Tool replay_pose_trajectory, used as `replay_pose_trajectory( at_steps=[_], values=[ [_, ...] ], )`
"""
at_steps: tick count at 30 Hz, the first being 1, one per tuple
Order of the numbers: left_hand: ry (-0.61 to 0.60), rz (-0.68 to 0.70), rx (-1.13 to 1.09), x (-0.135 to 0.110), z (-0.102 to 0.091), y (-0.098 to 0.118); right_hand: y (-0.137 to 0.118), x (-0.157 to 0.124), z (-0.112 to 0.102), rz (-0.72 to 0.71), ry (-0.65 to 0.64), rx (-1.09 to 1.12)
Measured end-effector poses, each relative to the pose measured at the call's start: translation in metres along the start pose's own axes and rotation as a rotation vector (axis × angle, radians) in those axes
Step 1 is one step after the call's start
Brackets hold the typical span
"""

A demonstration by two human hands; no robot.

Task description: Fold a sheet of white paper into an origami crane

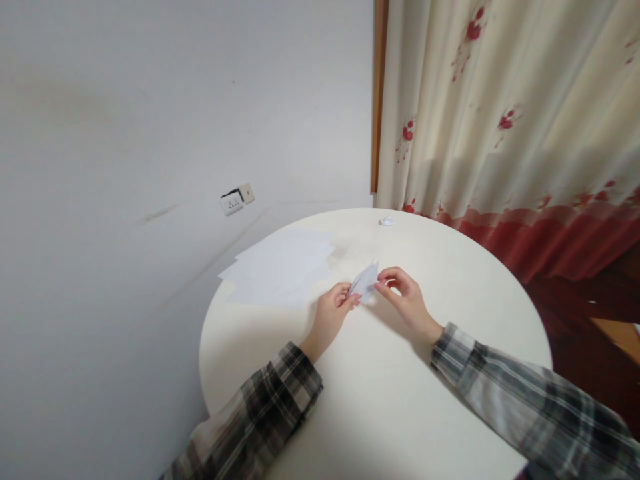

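Observation:
Over the middle of the table, a small folded piece of white paper is held up between both hands. My left hand pinches its lower left corner, with the thumb on the near face. At the right edge, my right hand grips the paper between thumb and fingertips. The paper has several layers and pointed corners; its exact folded shape is too small to make out. Behind my left hand, several loose white sheets lie overlapping on the table.
The round white table stands close to a pale wall with a socket. A small crumpled piece of paper lies near its far edge. A floral curtain hangs behind on the right, above a dark red floor.

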State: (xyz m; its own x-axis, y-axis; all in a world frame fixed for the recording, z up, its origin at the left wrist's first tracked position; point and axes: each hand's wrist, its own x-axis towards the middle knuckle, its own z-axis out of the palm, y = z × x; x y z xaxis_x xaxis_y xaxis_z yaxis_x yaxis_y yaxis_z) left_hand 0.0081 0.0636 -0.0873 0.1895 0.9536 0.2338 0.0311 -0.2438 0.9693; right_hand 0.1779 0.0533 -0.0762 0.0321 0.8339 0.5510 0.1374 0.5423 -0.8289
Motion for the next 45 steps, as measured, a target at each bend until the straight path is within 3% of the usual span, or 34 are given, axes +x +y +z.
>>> replay_pose_trajectory(
  at_steps=[11,24,32,34,40,45],
  values=[
    [-0.023,0.024,0.035,0.001,0.000,-0.001,0.002,-0.001,0.002,0.047,-0.015,0.100],
    [-0.026,0.076,0.080,0.003,-0.002,-0.008,-0.008,-0.002,0.000,-0.120,-0.021,-0.074],
    [-0.210,0.014,0.087,-0.002,0.000,-0.004,-0.003,0.000,-0.001,-0.121,-0.034,-0.131],
    [-0.177,0.068,0.139,-0.004,0.000,0.000,-0.003,0.000,0.000,-0.113,-0.032,-0.147],
    [0.151,0.418,0.331,-0.007,-0.004,0.014,-0.004,-0.001,0.001,-0.109,-0.011,-0.173],
    [0.109,0.532,0.405,-0.007,-0.005,0.018,-0.005,-0.002,0.002,-0.138,-0.039,-0.163]
  ],
)
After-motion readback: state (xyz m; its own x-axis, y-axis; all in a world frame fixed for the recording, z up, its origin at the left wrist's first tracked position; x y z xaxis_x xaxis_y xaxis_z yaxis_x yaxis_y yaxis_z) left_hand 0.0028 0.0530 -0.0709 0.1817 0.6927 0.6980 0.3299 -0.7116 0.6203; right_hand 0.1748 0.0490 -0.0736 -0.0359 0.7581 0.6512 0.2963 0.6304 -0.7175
